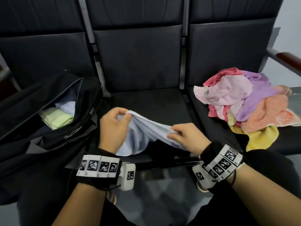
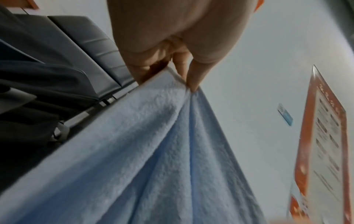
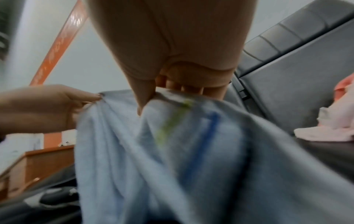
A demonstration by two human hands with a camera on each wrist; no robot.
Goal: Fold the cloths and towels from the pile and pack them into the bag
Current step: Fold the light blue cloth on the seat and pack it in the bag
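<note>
**Me:** Towel [image 1: 143, 132], the pale blue one, is up off the middle seat [image 1: 151, 101], stretched between both hands. My left hand [image 1: 114, 126] pinches its top edge at one end, fingers curled round the hem; my right hand [image 1: 187, 137] pinches the same edge further along.

**Spotter:** How does the rest hang?

**Me:** It sags in loose pleats below that edge. From the right wrist I can see a dark blue stripe [image 3: 203, 145] and a green mark [image 3: 172, 125] on it, both blurred.

**Spotter:** Room to either side?

**Me:** The middle seat beyond the towel is bare dark cushion. On my left sits the black bag [image 1: 40, 121], its mouth open, a folded green cloth [image 1: 57, 118] and a folded pale blue cloth [image 1: 66, 105] lying inside. On the right seat lies the pile [image 1: 247, 101], a heap of pink, purple, orange and yellow, with a yellow cloth [image 1: 262, 137] drooping over the front edge. Pile and towel are well apart.
</note>
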